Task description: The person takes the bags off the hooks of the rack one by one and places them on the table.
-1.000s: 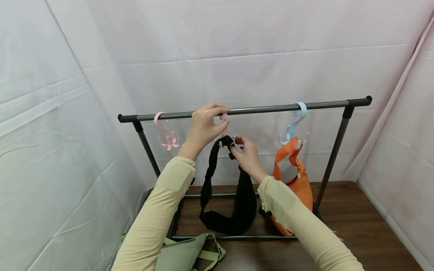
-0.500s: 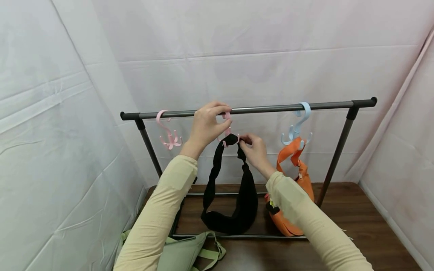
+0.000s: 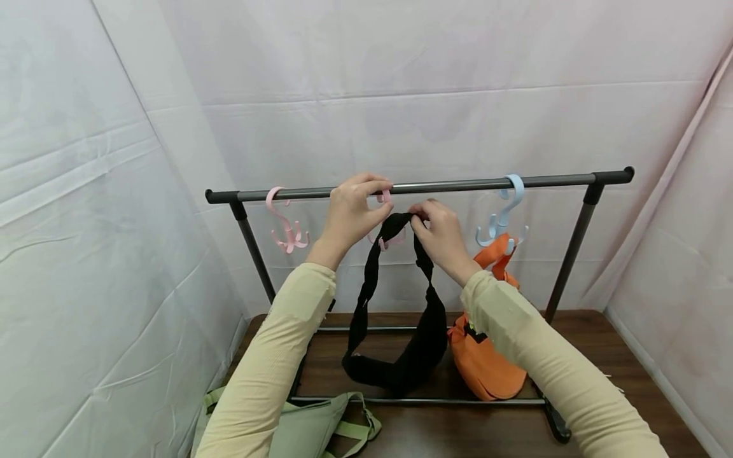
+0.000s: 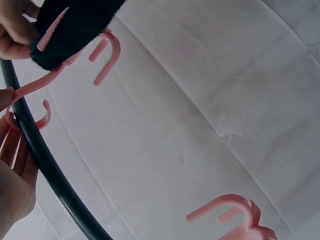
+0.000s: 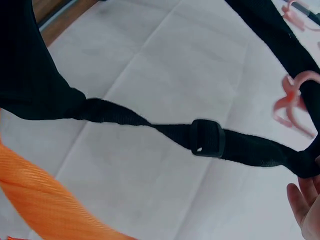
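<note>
My left hand (image 3: 357, 213) holds the middle pink hook (image 3: 386, 194) against the rail (image 3: 446, 186), thumb and fingers pinching its upper curve. A black waist bag (image 3: 403, 369) hangs in a loop below. My right hand (image 3: 439, 232) pinches the top of its strap (image 3: 371, 267), just right of that hook. One pink prong (image 4: 54, 29) shows in front of the strap in the left wrist view. A plastic slider (image 5: 207, 137) on the strap shows in the right wrist view. The strap partly covers the hook's lower prongs.
Another pink hook (image 3: 289, 229) hangs on the rail to the left. A blue hook (image 3: 501, 216) at the right carries an orange bag (image 3: 487, 366), partly behind my right forearm. A green bag (image 3: 306, 429) lies at the front left on the wooden surface (image 3: 458, 432).
My right hand has risen and moved right, lifting the strap's top higher at the hook. The black bag has swung slightly right. My left hand stays at the hook on the rail.
</note>
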Demonstrator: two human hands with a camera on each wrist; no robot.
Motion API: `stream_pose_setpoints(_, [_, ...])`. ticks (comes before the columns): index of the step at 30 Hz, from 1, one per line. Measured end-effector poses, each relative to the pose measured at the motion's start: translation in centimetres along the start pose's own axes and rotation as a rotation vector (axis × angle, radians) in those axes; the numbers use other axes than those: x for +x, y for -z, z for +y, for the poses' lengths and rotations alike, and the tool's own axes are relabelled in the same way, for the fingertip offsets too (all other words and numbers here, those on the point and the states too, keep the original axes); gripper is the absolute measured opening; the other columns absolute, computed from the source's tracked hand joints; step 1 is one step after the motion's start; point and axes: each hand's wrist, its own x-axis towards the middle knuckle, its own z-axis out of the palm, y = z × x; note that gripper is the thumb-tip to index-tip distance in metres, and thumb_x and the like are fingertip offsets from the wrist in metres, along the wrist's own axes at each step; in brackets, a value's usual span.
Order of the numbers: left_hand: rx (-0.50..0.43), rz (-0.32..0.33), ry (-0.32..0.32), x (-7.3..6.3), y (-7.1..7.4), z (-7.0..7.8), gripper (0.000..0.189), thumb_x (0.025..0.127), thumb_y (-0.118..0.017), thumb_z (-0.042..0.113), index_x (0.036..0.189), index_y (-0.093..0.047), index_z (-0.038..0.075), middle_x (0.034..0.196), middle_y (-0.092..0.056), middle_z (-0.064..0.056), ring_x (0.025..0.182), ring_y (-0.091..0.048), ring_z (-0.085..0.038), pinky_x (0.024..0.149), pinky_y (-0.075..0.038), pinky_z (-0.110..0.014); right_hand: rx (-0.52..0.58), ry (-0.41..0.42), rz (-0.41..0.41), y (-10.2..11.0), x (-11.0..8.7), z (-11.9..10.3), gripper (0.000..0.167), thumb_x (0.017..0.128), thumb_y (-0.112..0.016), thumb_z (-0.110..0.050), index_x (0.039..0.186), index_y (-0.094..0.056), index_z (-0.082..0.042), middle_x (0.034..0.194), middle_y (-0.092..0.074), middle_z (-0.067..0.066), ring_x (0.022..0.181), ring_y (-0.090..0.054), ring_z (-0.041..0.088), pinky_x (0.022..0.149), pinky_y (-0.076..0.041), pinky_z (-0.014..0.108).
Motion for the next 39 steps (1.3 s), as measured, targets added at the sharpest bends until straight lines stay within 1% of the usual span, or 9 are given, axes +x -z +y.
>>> stream_pose_setpoints(4, [0.013, 0.002, -0.003, 0.2, -0.2, -0.2, 0.019, 0.077, -0.063, 0.01, 0.094, -0.072, 0.006, 0.094, -0.067, -0.002, 0.079, -0.06, -0.014, 0.066, -0.047, -0.028, -0.009, 0.022, 0.03, 0.3, 0.5, -1.2, 0.013, 0.084, -0.053, 0.002, 0.085, -0.065, 0.001, 0.082, -0.063, 0.011, 0.071, -0.056, 0.019, 0.064, -0.047, 0.031])
stream_pose_setpoints(9, [0.026, -0.001, -0.004, 0.3, -0.2, -0.4, 0.019, 0.08, -0.061, 0.011, 0.095, -0.072, 0.006, 0.095, -0.068, -0.002, 0.084, -0.061, -0.016, 0.069, -0.048, -0.029, 0.002, 0.072, 0.068, 0.6, 1.0, -2.3, 0.013, 0.083, -0.052, 0.004, 0.084, -0.065, 0.002, 0.08, -0.061, 0.01, 0.069, -0.055, 0.017, 0.062, -0.045, 0.029])
stream_pose_setpoints(17, [0.033, -0.03, -0.001, 0.4, -0.2, -0.8, 0.02, 0.081, -0.064, 0.013, 0.098, -0.072, 0.006, 0.097, -0.067, -0.003, 0.085, -0.061, -0.016, 0.071, -0.048, -0.03, 0.018, 0.117, 0.113, 1.1, 1.4, -2.9, 0.012, 0.083, -0.053, 0.005, 0.086, -0.065, 0.002, 0.081, -0.061, 0.011, 0.071, -0.056, 0.018, 0.065, -0.047, 0.029])
stream_pose_setpoints(25, [0.033, -0.014, 0.001, 0.3, -0.3, -1.3, 0.019, 0.08, -0.066, 0.012, 0.097, -0.072, 0.006, 0.095, -0.068, -0.002, 0.084, -0.062, -0.016, 0.07, -0.048, -0.03, 0.022, 0.168, 0.146, 1.8, 1.9, -3.9, 0.013, 0.084, -0.053, 0.004, 0.085, -0.065, 0.001, 0.08, -0.062, 0.011, 0.071, -0.057, 0.017, 0.066, -0.048, 0.027])
stream_pose_setpoints(28, [0.022, -0.014, 0.01, 0.4, -0.3, -1.4, 0.019, 0.079, -0.067, 0.012, 0.097, -0.072, 0.006, 0.095, -0.068, -0.002, 0.085, -0.062, -0.017, 0.07, -0.048, -0.03, 0.03, 0.149, 0.125, 2.3, 1.9, -4.4, 0.013, 0.083, -0.053, 0.004, 0.086, -0.065, 0.001, 0.082, -0.063, 0.011, 0.071, -0.059, 0.017, 0.066, -0.049, 0.028])
stream_pose_setpoints(34, [0.0, 0.017, 0.03, 0.2, -0.4, -1.6, 0.02, 0.077, -0.07, 0.012, 0.096, -0.071, 0.005, 0.096, -0.067, -0.003, 0.085, -0.061, -0.017, 0.07, -0.048, -0.03, 0.047, 0.089, 0.009, 3.4, 1.3, -5.6, 0.015, 0.085, -0.052, 0.003, 0.09, -0.065, 0.001, 0.087, -0.063, 0.011, 0.075, -0.06, 0.016, 0.071, -0.051, 0.028])
stream_pose_setpoints(36, [0.001, 0.021, 0.035, 0.1, -0.4, -1.6, 0.021, 0.077, -0.069, 0.012, 0.097, -0.071, 0.005, 0.097, -0.067, -0.003, 0.087, -0.06, -0.018, 0.072, -0.047, -0.03, 0.043, 0.086, -0.007, 3.8, 1.1, -5.8, 0.015, 0.085, -0.051, 0.003, 0.09, -0.065, 0.001, 0.088, -0.063, 0.011, 0.075, -0.059, 0.016, 0.071, -0.051, 0.029])
stream_pose_setpoints(39, [-0.004, 0.021, 0.033, 0.0, -0.5, -1.7, 0.023, 0.078, -0.069, 0.012, 0.1, -0.07, 0.004, 0.1, -0.066, -0.005, 0.091, -0.06, -0.02, 0.076, -0.047, -0.031, 0.033, 0.083, -0.007, 4.2, 1.0, -6.1, 0.015, 0.085, -0.052, 0.003, 0.09, -0.065, 0.001, 0.088, -0.063, 0.011, 0.076, -0.06, 0.017, 0.072, -0.051, 0.029])
